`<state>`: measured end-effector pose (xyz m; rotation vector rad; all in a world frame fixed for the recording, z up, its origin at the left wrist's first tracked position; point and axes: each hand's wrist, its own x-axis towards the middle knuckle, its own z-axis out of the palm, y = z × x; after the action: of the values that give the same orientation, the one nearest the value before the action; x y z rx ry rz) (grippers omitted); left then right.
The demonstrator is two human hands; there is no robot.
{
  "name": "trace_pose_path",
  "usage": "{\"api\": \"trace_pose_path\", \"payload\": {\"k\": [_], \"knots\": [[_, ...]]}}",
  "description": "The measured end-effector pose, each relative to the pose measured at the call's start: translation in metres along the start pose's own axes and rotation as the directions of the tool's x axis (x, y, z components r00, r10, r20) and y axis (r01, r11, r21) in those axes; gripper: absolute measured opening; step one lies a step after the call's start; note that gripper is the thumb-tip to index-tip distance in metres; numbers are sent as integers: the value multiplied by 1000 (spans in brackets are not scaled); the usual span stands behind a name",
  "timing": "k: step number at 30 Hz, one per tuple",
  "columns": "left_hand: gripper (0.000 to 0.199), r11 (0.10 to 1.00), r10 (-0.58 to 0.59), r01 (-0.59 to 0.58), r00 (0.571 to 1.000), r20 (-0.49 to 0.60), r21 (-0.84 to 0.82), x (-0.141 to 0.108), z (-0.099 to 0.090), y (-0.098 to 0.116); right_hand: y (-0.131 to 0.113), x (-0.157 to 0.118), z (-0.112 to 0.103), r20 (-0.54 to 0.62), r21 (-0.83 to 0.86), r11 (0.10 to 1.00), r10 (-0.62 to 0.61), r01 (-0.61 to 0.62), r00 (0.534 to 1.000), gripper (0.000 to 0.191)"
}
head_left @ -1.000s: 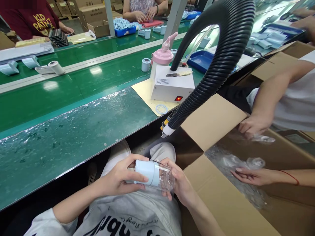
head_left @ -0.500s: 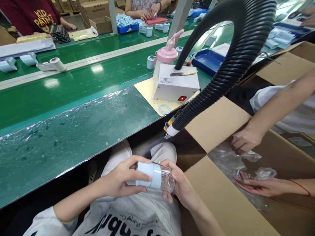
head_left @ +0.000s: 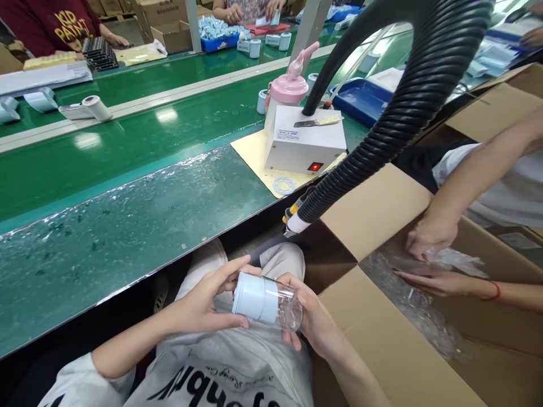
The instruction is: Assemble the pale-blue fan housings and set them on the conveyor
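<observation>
Over my lap I see a clear plastic cup with a light-blue band and end (head_left: 257,298), tilted on its side. My right hand (head_left: 311,311) is closed round its clear end, with the thumb and fingers on opposite sides. At the light-blue end is my left hand (head_left: 207,302), its fingers and thumb spread apart around that end. The left thumb lies by the lower edge; whether the fingers behind touch the cup is hidden.
A black ribbed hose (head_left: 377,133) arches from a white box (head_left: 307,141) down to a nozzle (head_left: 294,223) above my knees. Left is the green bench (head_left: 139,226). At right, a co-worker's hands (head_left: 432,234) handle clear plastic inside a cardboard box (head_left: 382,333).
My left hand has loosened from the light-blue end, its fingers lifting and spreading. My right hand keeps its hold on the cup. The co-worker's hands have moved closer together.
</observation>
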<state>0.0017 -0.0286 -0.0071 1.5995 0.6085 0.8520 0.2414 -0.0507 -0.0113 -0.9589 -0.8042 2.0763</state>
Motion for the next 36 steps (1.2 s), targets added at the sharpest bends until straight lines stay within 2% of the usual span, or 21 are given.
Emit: {"api": "trace_pose_path", "payload": {"k": [2, 5, 7, 13, 17, 19, 24, 26, 29, 31, 32, 34, 35, 36], "knots": [[94, 999, -36, 34, 999, 39, 41, 1, -1, 1, 0, 0, 1, -8, -49, 999, 14, -15, 1000, 59], [90, 988, -10, -3, 996, 87, 152, 4, -4, 1, -3, -2, 3, -9, -142, 989, 49, -49, 999, 61], [85, 985, 3, -20, 995, 96, 169, 7, -5, 1, -5, -2, 5, -5, -171, 983, 60, -60, 998, 62], [81, 986, 10, -28, 994, 112, 167, 9, -6, 1, -5, 4, 5, 18, -78, 991, 111, -110, 994, 64], [84, 980, -17, -7, 993, 115, 201, 9, -7, 1, -5, 5, 7, -1, -47, 985, 168, -168, 986, 68], [84, 978, 9, -33, 993, 118, 204, 9, -7, 0, -7, 5, 9, -13, -28, 979, 202, -202, 979, 70], [68, 973, 67, -92, 990, 122, 210, 9, -5, 1, -10, 7, 12, -11, 27, 959, 282, -281, 959, 73], [66, 977, 27, -48, 995, 100, 210, 9, -4, 4, -8, 9, 12, 22, 30, 948, 317, -318, 948, 72], [65, 980, -115, 106, 992, 44, 168, 7, -1, 9, -2, 10, 10, 56, -7, 940, 342, -342, 938, 78], [65, 973, -214, 212, 977, 4, 96, 6, 1, 11, 2, 8, 9, 32, -68, 959, 277, -274, 960, 85], [66, 967, -249, 250, 968, -15, 50, 5, 1, 12, 4, 6, 7, 10, -117, 972, 207, -204, 978, 86], [69, 954, -300, 298, 953, -51, -36, 4, 3, 12, 6, 0, 4, -25, -259, 966, -7, 0, 1000, 82], [70, 947, -319, 314, 946, -60, -70, 4, 4, 12, 6, -2, 1, -20, -345, 931, -138, 122, 990, 77], [71, 940, -335, 329, 940, -63, -95, 4, 4, 12, 6, -3, -1, 11, -437, 864, -274, 251, 962, 73]]}}
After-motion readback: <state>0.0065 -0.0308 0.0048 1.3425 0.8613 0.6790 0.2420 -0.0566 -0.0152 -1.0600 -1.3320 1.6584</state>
